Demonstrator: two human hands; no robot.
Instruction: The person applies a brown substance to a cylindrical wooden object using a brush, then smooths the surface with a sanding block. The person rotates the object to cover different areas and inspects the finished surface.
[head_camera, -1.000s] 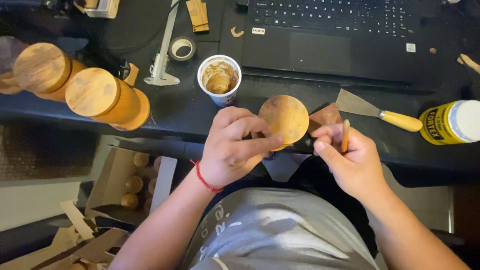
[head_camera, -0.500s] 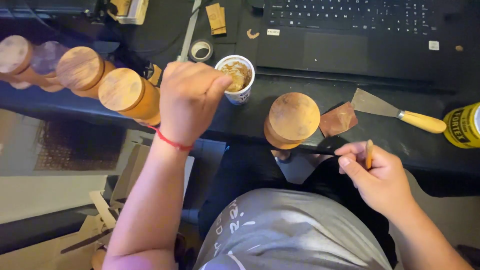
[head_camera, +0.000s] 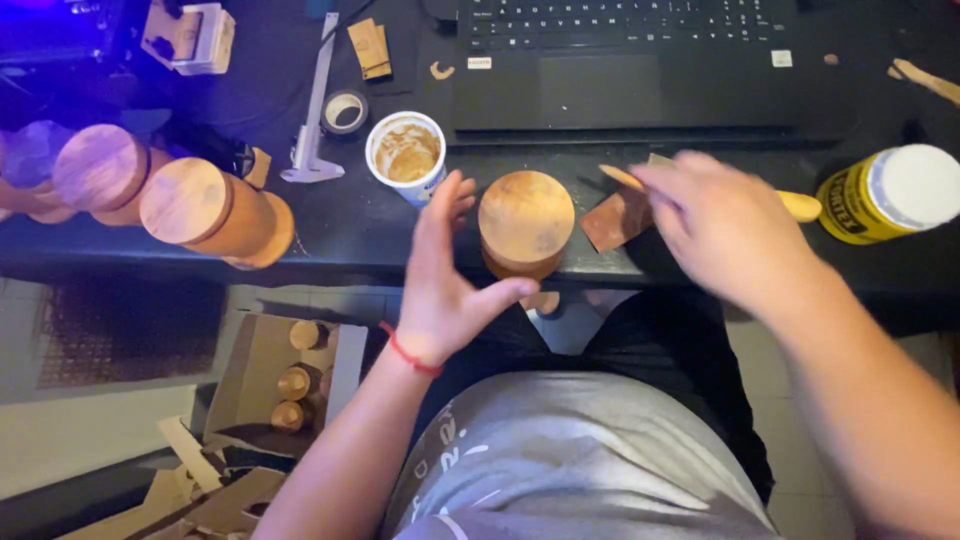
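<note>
open left hand beside wooden cylinder, right hand over scraper

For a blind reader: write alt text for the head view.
A person's open left hand reaches toward a round wooden jar at a dark desk's edge; the right hand hovers over a scraper. A paper cup stands nearby.

We see a dim scene lit warmly from above, with a blue-purple glow in the upper left corner. Our right hand smears with motion blur; our left hand stays fairly sharp. The dark desk swallows detail, and the white can lid glares slightly.
</note>
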